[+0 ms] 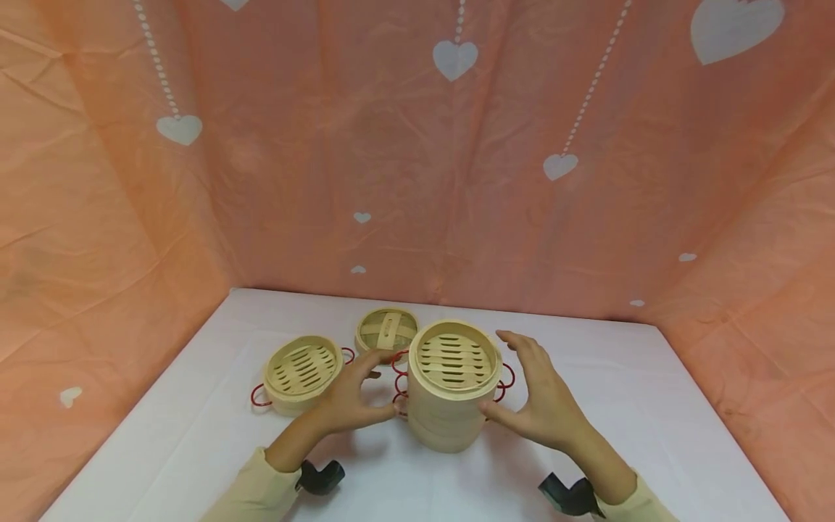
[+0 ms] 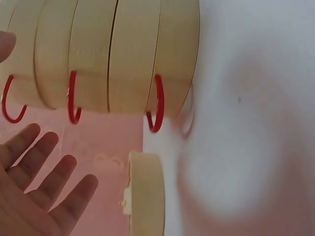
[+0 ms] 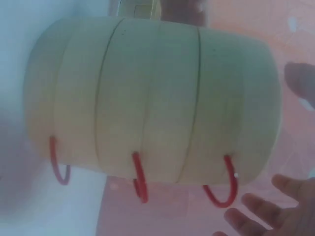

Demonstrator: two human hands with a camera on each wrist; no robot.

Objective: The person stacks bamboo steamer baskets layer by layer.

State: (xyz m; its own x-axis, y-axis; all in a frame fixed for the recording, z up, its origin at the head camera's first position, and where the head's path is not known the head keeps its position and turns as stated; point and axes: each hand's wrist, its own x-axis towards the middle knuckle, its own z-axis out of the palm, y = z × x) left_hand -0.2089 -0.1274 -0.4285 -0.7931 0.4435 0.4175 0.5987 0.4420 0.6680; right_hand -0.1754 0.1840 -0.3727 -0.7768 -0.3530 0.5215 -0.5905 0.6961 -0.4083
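Holds left hand (image 1: 349, 395) and right hand (image 1: 544, 399) apart, one on either side of a stack of bamboo steamers (image 1: 450, 420), with fingers spread and lightly bent, clamped on nothing. In the left wrist view, leaves a gap between the left fingers (image 2: 59, 174) and the left red handles (image 2: 71, 96); on the other side, has the right fingers (image 3: 261, 206) just beside the topmost of the right red handles (image 3: 140, 177). Cannot tell whether either thumb touches the stack. Upright around the middle of the white worktop (image 1: 652, 406): the stack. Toward the left edge: a single steamer (image 1: 303, 367), partly hidden by the left hand. Close to the back edge, behind the left fingertips: a round lid (image 1: 388, 330). Between right hand and right edge, a wide white stretch; between single steamer and left edge, another strip of white.
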